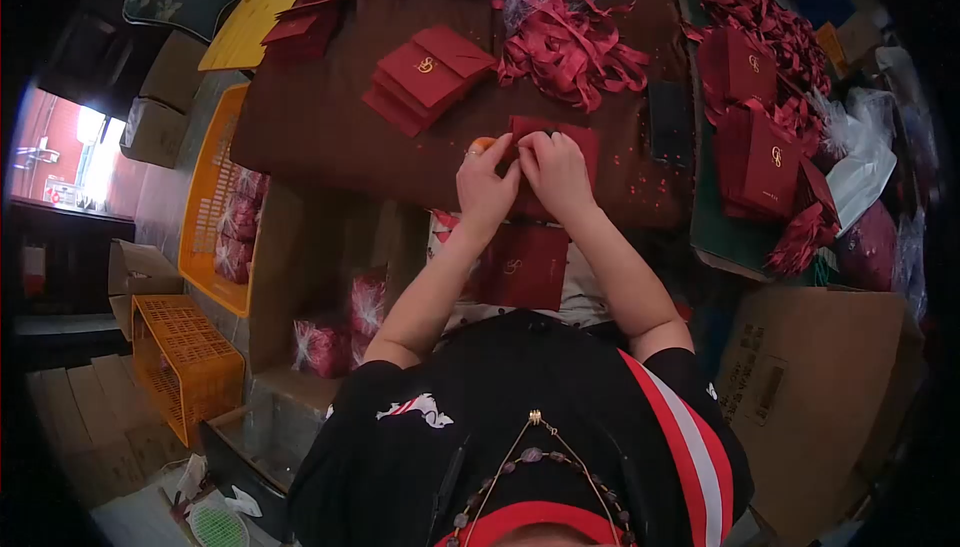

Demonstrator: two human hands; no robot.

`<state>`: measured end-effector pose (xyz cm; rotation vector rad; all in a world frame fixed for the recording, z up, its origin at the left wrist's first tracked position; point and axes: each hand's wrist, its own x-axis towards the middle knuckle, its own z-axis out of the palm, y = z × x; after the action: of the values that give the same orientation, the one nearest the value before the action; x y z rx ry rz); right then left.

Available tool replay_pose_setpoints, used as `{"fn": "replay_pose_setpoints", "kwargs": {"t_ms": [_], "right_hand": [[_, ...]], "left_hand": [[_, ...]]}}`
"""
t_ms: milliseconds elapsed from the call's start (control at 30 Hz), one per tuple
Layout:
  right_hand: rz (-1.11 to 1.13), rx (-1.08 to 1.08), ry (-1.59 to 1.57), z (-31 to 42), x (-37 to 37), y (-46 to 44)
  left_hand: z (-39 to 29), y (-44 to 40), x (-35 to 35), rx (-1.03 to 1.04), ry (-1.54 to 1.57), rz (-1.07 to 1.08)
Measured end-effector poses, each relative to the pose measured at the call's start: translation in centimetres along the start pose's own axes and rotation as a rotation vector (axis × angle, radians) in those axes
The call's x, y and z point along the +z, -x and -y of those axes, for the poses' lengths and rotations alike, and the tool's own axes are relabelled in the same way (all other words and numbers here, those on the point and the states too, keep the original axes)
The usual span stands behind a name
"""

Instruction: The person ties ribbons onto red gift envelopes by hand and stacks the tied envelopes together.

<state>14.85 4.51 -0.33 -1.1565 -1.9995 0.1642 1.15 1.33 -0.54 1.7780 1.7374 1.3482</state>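
Both hands meet at the near edge of the brown-covered table. My left hand [487,179] has its fingers bent together at the left side of a red card or pouch [579,144], with a small orange item [484,143] by the fingers. My right hand [556,172] pinches at the top of the same red piece; what lies between the fingertips is too small to tell. Another red pouch with a gold logo [520,265] rests on my lap. Beyond the hands are a stack of red pouches [430,72] and a heap of red ribbons [570,47].
A dark phone-like object [668,122] lies at the table's right side. More red pouches [768,162] and ribbons are on the right-hand surface. Orange crates [190,357] stand at left; a large cardboard box [815,397] is at lower right.
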Motion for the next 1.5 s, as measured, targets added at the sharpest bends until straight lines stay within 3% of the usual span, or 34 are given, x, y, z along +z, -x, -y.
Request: {"fn": "replay_pose_setpoints", "kwargs": {"t_ms": [167, 400, 567, 700, 767, 800, 867, 933, 1000, 1133, 1233, 1333, 1467, 1500], "right_hand": [[0.026, 0.108, -0.017, 0.1, -0.5, 0.2], [0.033, 0.102, -0.025, 0.3, -0.7, 0.4], [-0.004, -0.088, 0.065, -0.5, -1.0, 0.0], [0.037, -0.122, 0.046, -1.1, -1.5, -0.2], [0.033, 0.082, -0.266, -1.2, -2.2, -0.6], [0.065, 0.249, -0.276, 0.0, -3.5, -1.2], [0.099, 0.214, -0.250, -1.1, -3.1, -1.1], [0.125, 0.184, -0.227, -1.5, -2.4, -0.7], [0.072, 0.147, -0.276, -1.6, -1.6, -0.4], [0.080, 0.310, -0.429, -2.2, -0.8, 0.0], [0.106, 0.273, -0.287, -2.8, -0.7, 0.0], [0.179, 0.336, -0.196, -2.6, -1.7, -0.3], [0.238, 0.392, -0.182, -3.1, -2.3, -0.8], [0.177, 0.310, -0.105, -3.7, -1.6, -0.5]], "left_hand": [[0.0, 0.5, 0.3, 0.006, 0.057, -0.031], [-0.2, 0.5, 0.0, 0.093, 0.017, 0.004], [-0.9, 0.3, -0.6, 0.077, -0.012, 0.097], [-0.6, 0.2, -0.8, 0.058, 0.017, 0.132], [0.6, -0.7, -1.0, 0.075, 0.125, 0.268], [1.3, -1.2, -1.1, 0.050, 0.203, 0.313], [2.8, -2.4, -0.7, -0.075, 0.365, 0.386], [2.4, -2.6, -0.8, -0.148, 0.341, 0.404], [1.6, -2.7, -0.6, 0.029, -0.069, 0.264], [2.1, -3.2, 0.7, 0.023, -0.155, 0.326], [2.2, -3.3, 1.0, 0.170, -0.320, 0.292], [2.2, -3.5, 0.4, 0.167, -0.435, 0.267], [2.7, -4.0, -4.3, 0.158, -0.403, 0.024], [2.4, -3.9, -5.4, 0.121, -0.435, -0.007]]}}
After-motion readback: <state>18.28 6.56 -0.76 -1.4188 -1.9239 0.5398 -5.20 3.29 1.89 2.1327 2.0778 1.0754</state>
